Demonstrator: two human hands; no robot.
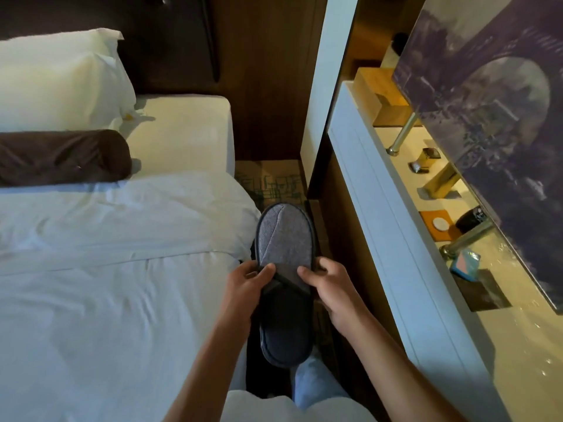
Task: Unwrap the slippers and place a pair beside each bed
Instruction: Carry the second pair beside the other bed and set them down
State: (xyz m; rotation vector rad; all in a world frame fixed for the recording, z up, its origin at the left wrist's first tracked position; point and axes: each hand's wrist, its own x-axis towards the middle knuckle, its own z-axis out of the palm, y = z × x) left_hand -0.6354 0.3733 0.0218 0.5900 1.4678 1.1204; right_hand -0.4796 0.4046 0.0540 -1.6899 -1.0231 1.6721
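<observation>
both hands, left hand (245, 286) and right hand (330, 289), grip bare grey slippers (285, 254) right of bed (122, 269); unwrapping looks done; next, lower to floor (271, 178).

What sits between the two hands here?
In the head view, a grey slipper spans the gap between left hand and right hand, both gripping it.

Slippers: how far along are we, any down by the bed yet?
Done: the grey slipper shows no wrapper, so unwrapping looks finished for what is held. In hand: the left hand and right hand grip it at mid-length, in the air beside the bed; whether it is one slipper or a stacked pair is unclear. Left: nothing lies on the visible carpet yet, so placing remains.
</observation>
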